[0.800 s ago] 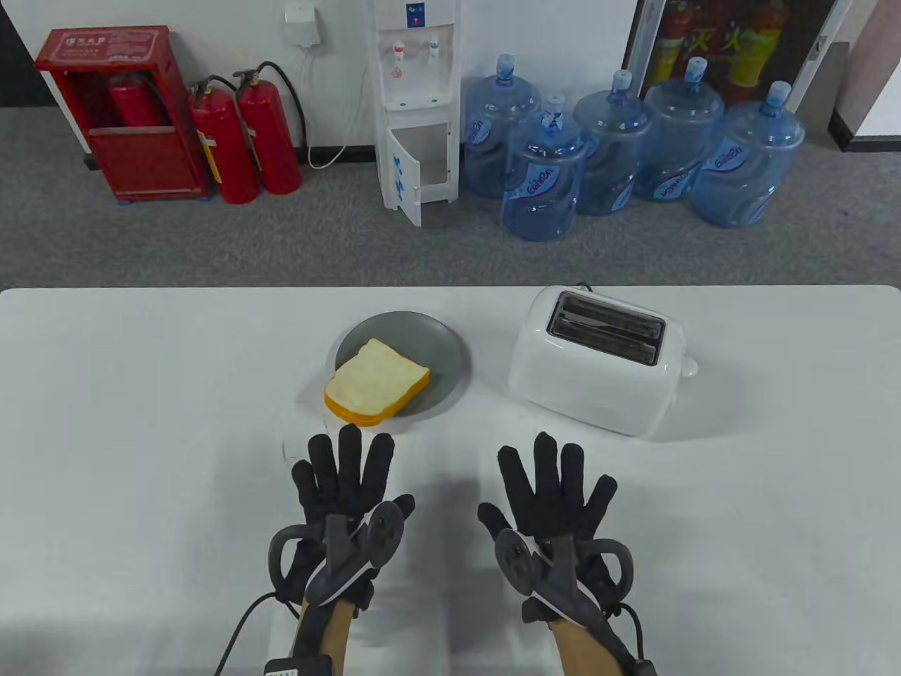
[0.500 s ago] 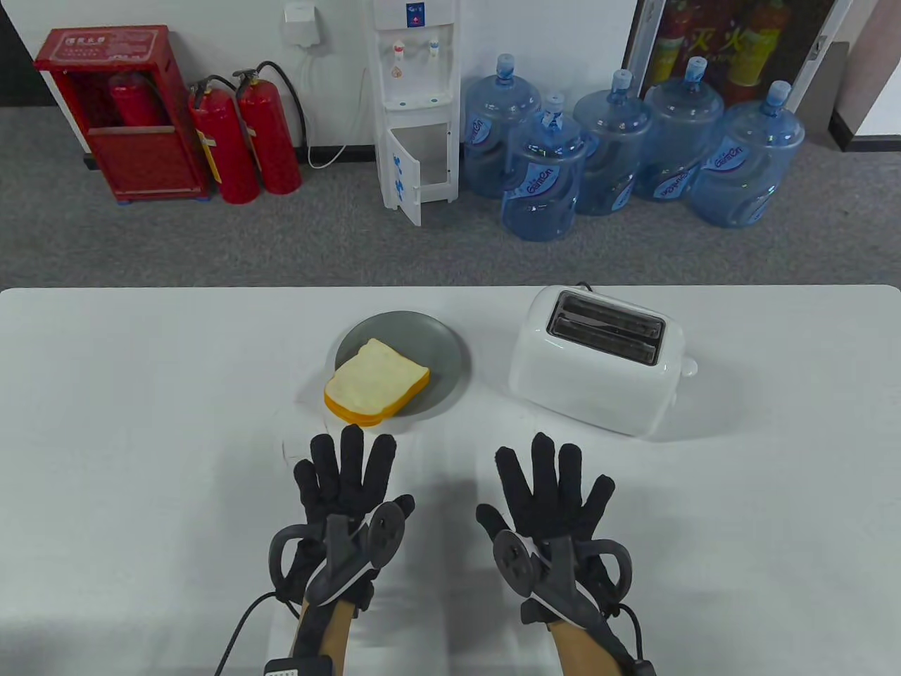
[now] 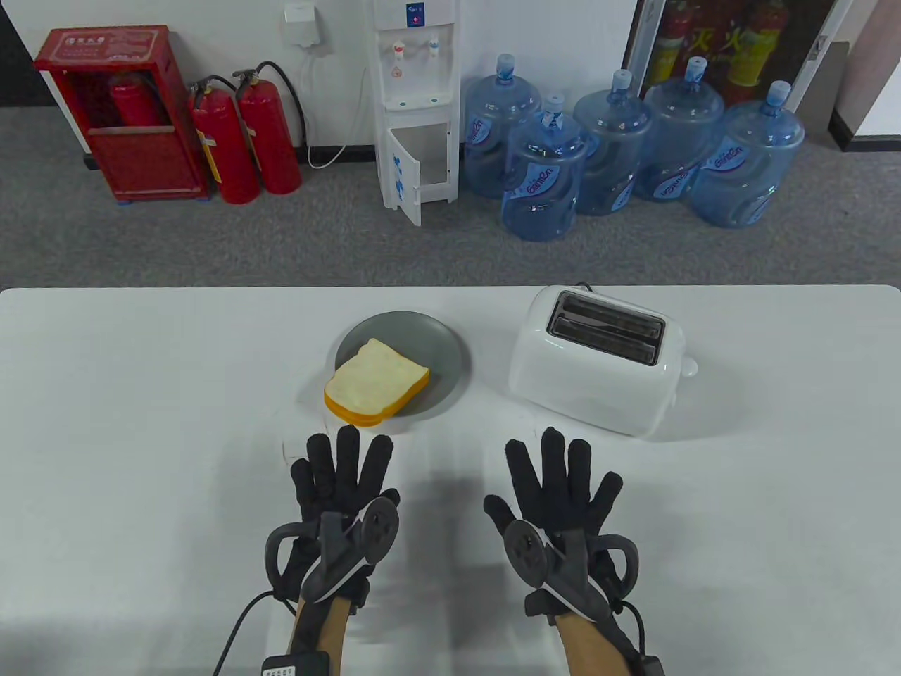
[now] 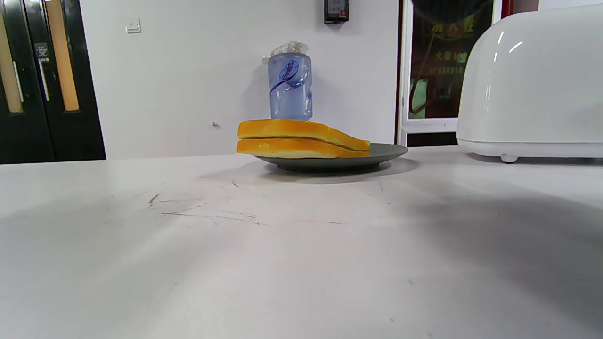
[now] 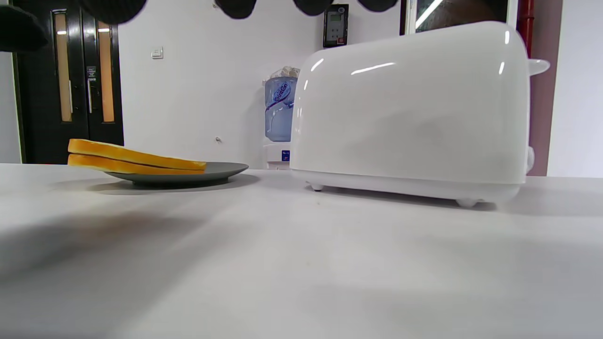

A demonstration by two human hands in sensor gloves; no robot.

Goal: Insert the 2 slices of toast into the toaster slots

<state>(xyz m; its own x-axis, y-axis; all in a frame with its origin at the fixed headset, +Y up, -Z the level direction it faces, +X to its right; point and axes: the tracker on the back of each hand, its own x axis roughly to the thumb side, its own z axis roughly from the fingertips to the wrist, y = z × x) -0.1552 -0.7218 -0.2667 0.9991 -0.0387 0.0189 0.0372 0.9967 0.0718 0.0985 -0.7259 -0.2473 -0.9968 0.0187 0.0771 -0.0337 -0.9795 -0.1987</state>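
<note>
Two slices of toast (image 3: 376, 384) lie stacked on a grey plate (image 3: 440, 348) at the table's middle; the stack (image 4: 297, 138) (image 5: 132, 157) overhangs the plate's near rim. A white toaster (image 3: 598, 359) (image 5: 410, 117) stands to the right of the plate, both top slots empty. My left hand (image 3: 345, 465) lies flat on the table just in front of the toast, fingers spread and holding nothing. My right hand (image 3: 559, 472) lies flat in front of the toaster, fingers spread and empty. Its fingertips (image 5: 113, 9) show along the top of the right wrist view.
The white table (image 3: 141, 422) spreads wide to the left and right of my hands. Beyond its far edge stand a water dispenser (image 3: 415, 105), several blue water jugs (image 3: 619, 155) and red fire extinguishers (image 3: 246, 137) on the floor.
My right hand has shifted slightly to the right and toward the near edge. My left hand has barely moved. Toast, plate and toaster are unchanged.
</note>
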